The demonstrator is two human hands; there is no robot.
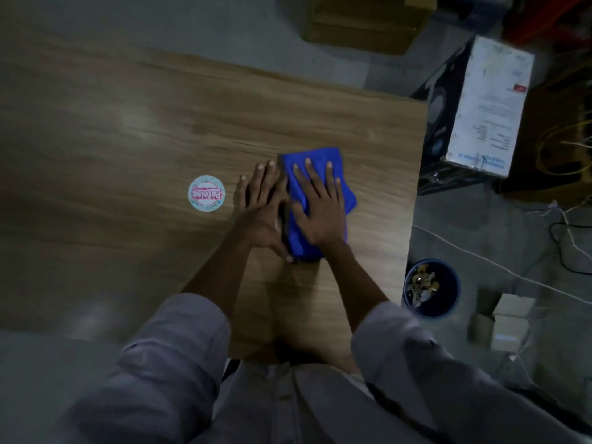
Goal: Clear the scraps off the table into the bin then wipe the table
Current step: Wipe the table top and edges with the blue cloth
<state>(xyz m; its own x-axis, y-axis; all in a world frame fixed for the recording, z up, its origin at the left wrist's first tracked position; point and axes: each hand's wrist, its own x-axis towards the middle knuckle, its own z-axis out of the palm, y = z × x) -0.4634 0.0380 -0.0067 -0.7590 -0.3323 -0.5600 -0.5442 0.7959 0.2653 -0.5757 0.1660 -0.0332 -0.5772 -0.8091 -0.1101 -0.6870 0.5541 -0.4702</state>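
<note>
A folded blue cloth (347,195) lies on the wooden table (128,139) near its right edge. My right hand (318,206) presses flat on top of the cloth with fingers spread and straight. My left hand (259,206) lies flat on the table just left of the cloth, its inner edge touching the cloth's side. A dark blue bin (448,302) stands on the floor to the right of the table, with yellowish scraps (421,283) inside.
A round white and pink sticker (206,193) sits on the table left of my hands. A tall white and black box (480,107) stands on the floor at right, with cables (570,238) and small cardboard boxes (503,322) around it.
</note>
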